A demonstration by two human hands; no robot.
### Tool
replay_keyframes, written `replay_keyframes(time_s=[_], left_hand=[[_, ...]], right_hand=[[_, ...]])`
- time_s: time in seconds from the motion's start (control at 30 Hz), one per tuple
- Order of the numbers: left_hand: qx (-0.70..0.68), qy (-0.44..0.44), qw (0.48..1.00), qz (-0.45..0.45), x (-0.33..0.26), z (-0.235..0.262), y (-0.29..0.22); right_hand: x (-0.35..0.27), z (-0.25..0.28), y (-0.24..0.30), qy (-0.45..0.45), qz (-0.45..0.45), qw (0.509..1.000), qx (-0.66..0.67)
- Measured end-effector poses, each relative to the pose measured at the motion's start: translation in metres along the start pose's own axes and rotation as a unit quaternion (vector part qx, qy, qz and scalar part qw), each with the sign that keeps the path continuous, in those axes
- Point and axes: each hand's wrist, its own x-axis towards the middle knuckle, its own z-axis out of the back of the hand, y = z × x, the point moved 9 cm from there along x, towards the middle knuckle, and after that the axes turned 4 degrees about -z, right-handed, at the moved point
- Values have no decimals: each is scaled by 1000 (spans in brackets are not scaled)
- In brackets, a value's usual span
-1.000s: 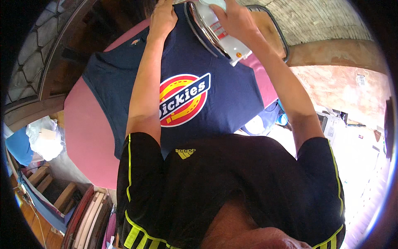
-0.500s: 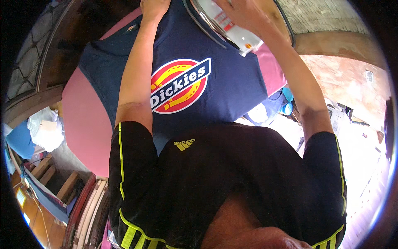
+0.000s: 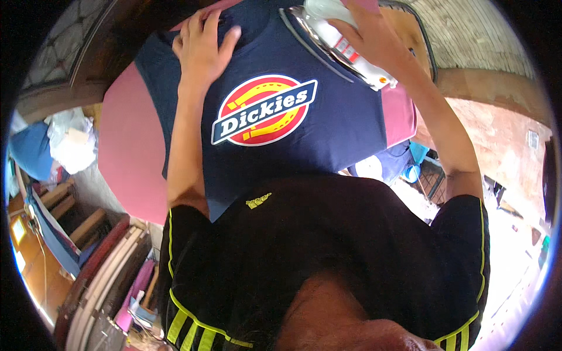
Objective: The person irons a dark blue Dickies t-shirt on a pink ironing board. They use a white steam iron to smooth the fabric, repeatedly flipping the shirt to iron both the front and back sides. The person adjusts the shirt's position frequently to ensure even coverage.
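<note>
A navy T-shirt point(image 3: 304, 161) with a large red, yellow and white printed logo lies spread over a pink-covered ironing board point(image 3: 132, 146). My left hand point(image 3: 204, 51) rests on the shirt near its neckline, fingers spread and holding nothing. On the far right part of the shirt sits a white and silver clothes iron point(image 3: 346, 51). My right hand point(image 3: 374, 38) is closed around the iron's handle, though the upper frame edge cuts off part of the grip. The iron's sole is tilted or seen side-on; whether it presses fully flat I cannot tell.
A dark-rimmed tan surface point(image 3: 404, 23) stands beyond the iron. White plastic bags point(image 3: 71, 140) and a blue cloth lie at the left. Wooden boards point(image 3: 102, 281) lean at the lower left. Dark fabric and a blue item point(image 3: 411, 172) sit below the board's right side.
The view has shifted, so more of both hands shows. My left hand's fingers are now spread on the shirt. The right hand still holds the iron over the shirt's right part.
</note>
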Motion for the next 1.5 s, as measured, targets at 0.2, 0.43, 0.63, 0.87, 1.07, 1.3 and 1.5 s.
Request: replay_keyframes(time_s=[0.2, 0.43, 0.63, 0.87, 1.07, 1.3, 1.5], left_hand=[[153, -19, 985, 76, -54, -8, 33], [160, -50, 985, 35, -42, 10, 27], [60, -110, 991, 45, -48, 41, 93], [89, -20, 996, -9, -16, 46, 155], [-61, -3, 997, 37, -5, 48, 174], [-135, 3, 988, 75, -5, 45, 177], [-335, 129, 924, 132, -3, 24, 193]], right_hand=[[-8, -11, -15, 132, -39, 990, 20], [49, -47, 45, 148, 162, 976, -12], [78, -67, 92, 178, 260, 949, 4], [89, -82, 124, 188, 252, 949, 5], [92, -92, 146, 179, 232, 956, 16], [97, -109, 171, 195, 230, 953, 1], [98, -106, 178, 66, 255, 965, -7]])
